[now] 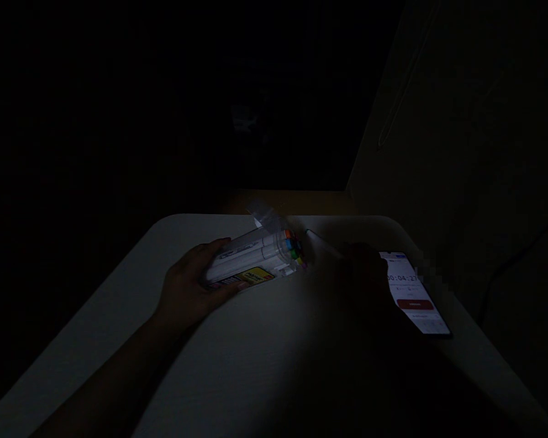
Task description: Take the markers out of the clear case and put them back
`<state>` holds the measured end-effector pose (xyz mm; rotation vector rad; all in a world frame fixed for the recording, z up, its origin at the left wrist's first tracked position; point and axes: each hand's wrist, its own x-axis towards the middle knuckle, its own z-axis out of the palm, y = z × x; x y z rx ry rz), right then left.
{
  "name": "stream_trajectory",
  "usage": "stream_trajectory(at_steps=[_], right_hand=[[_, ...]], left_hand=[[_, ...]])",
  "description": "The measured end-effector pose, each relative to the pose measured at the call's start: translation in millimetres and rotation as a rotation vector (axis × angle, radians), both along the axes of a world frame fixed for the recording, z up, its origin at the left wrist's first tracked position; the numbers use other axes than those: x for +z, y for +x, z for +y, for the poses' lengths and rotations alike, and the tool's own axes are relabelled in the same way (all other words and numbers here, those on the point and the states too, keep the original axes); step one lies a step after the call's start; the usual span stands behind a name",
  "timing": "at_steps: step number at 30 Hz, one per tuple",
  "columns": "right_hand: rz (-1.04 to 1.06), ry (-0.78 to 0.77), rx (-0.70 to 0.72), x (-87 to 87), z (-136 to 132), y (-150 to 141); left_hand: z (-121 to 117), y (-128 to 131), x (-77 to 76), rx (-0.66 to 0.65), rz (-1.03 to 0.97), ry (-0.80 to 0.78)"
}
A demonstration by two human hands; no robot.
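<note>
In the head view, the left hand (pixel 187 283) is clamped round a clear, box-shaped plastic case (pixel 235 257) with a yellow-and-black label (pixel 258 275). The thumb lies along the near side and the fingers wrap the far side, near the closed end; that grip seems meant to steady the case while leaving its mouth unblocked. The case is tilted, its open end facing the right hand (pixel 365 264), which likely makes that end easy to reach. The transparent lid flap (pixel 263 214) stands swung back, away from the opening.

Inside are white-barrelled markers packed lengthwise, their coloured ends (pixel 295 246) bunched at the mouth: orange, blue, green, yellow and purple can be made out. The dimness hides how many there are.

The right hand is apart from the left and deep in shadow. A slender white marker with a green tip (pixel 323 244) runs into its fingers and appears pinched there, the tip pointing towards the case, just beside its mouth but not touching; the exact finger placement cannot be told.

Both hands are over the pale, round-cornered counter (pixel 219 365). Beside the right hand, a phone with a lit white screen (pixel 406 283) lies face up, probably so its timer can be read.
</note>
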<state>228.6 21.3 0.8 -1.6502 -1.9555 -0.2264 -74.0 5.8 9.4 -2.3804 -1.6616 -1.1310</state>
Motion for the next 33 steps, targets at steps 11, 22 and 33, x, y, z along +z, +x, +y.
stream_trajectory(at_steps=[11, 22, 33], right_hand=[[0.099, 0.139, 0.473, 33.5, -39, -45], [0.182, 0.133, 0.557, 23.1, -32, -45], [0.178, 0.107, 0.533, 25.2, -32, -43]], left_hand=[[-2, -4, 11.5, -0.181, 0.258, 0.115], [-1, -7, 11.4, -0.215, 0.255, 0.13], [-2, -6, 13.0, -0.24, 0.259, 0.131]])
